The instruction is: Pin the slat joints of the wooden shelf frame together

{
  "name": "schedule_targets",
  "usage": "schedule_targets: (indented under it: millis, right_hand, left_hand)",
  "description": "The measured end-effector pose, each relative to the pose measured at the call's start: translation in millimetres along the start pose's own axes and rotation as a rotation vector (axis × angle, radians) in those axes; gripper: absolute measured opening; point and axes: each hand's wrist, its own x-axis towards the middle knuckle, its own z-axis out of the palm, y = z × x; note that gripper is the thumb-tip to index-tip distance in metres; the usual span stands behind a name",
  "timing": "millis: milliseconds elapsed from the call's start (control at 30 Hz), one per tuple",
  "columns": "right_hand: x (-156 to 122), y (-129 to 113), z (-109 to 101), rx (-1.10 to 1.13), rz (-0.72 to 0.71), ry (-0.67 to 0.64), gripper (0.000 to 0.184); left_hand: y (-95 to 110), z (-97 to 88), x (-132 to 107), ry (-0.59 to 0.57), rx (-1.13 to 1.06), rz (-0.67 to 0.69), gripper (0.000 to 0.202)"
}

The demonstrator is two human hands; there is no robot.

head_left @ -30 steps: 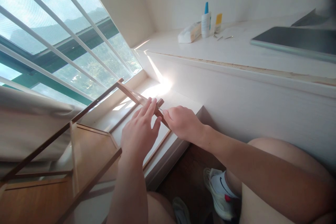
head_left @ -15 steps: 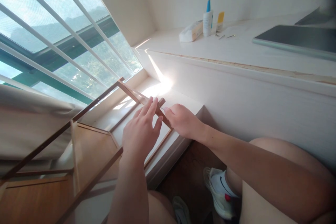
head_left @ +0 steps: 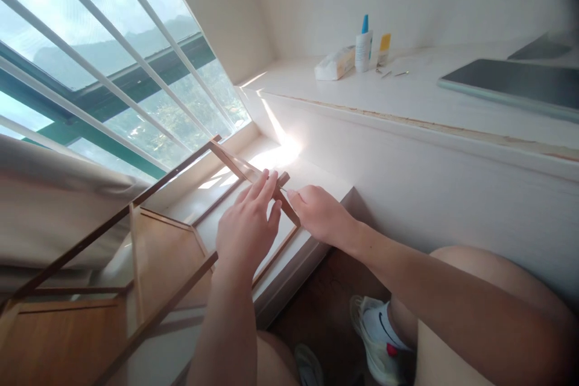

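Observation:
A brown wooden frame (head_left: pixel 156 318) with long rails and flat panels (head_left: pixel 169 259) slants from the lower left up to the windowsill area. My left hand (head_left: pixel 244 223) grips its far end, with the fingers laid along the top and the thumb on the near side. Close by on the right, my right hand (head_left: pixel 321 211) is closed around a thin metal rod (head_left: pixel 283 190). The rod's visible tip meets the frame at the short crossbar (head_left: pixel 287 208). My fingers hide the rest of the rod, so its kind is unclear.
On the white ledge (head_left: pixel 407 102) stand a white bottle (head_left: pixel 362 51) with a blue tip, a yellow-capped container (head_left: pixel 384 49), a tissue pack (head_left: pixel 335 64) and small metal pieces (head_left: pixel 401 74). A dark tablet-like slab (head_left: pixel 515 81) lies right. A barred window (head_left: pixel 113 60) and curtain (head_left: pixel 58 211) are left.
The view has shifted slightly, so everything sits a little lower and to the right. Both hands keep their places on the frame and the rod.

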Motion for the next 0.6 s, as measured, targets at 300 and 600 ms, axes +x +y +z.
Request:
schedule_targets:
  millis: [300, 600]
  right_hand:
    - [-21, -12, -20, -0.169, -0.059, 0.048, 0.046]
    - [-6, 52, -9, 0.089, 0.09, -0.209, 0.052]
  left_hand:
    - [-3, 7.9, -2, 0.063, -0.087, 0.026, 0.051]
    - [-5, 11.0, -6, 0.29, -0.382, 0.036, 0.037]
